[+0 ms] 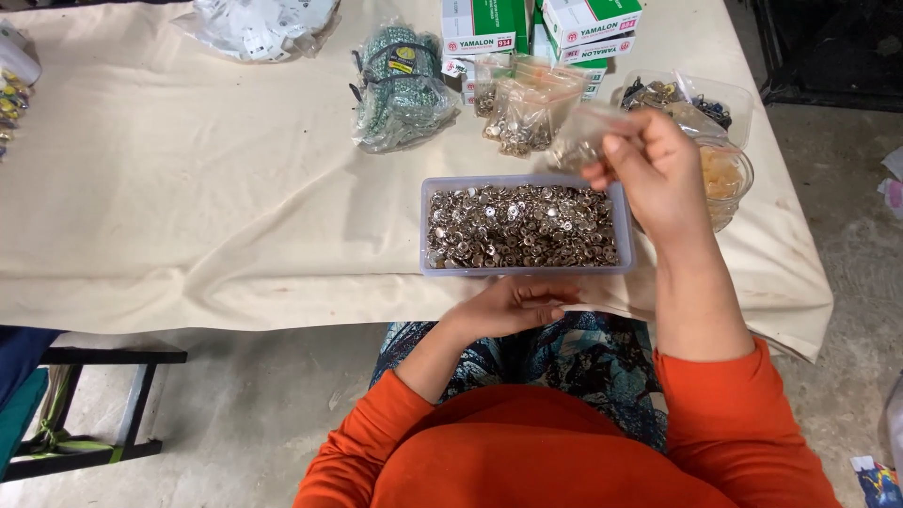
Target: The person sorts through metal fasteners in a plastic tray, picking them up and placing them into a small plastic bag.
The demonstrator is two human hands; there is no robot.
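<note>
My right hand (657, 167) is raised over the table's right side, pinching a small clear plastic bag (585, 132) with metal pieces in it. My left hand (513, 306) rests low near the table's front edge, fingers curled, palm up; whether it holds anything is unclear. Between the hands sits a clear rectangular tray (623, 226) full of small silvery metal snap buttons (520, 226).
A cream cloth covers the table (188, 188). At the back lie filled clear bags (527, 108), a bag of green items (400, 89), green and white boxes (536, 28), a clear bowl (729, 179) and a clear container (691, 99). A bench (113, 376) stands at the left.
</note>
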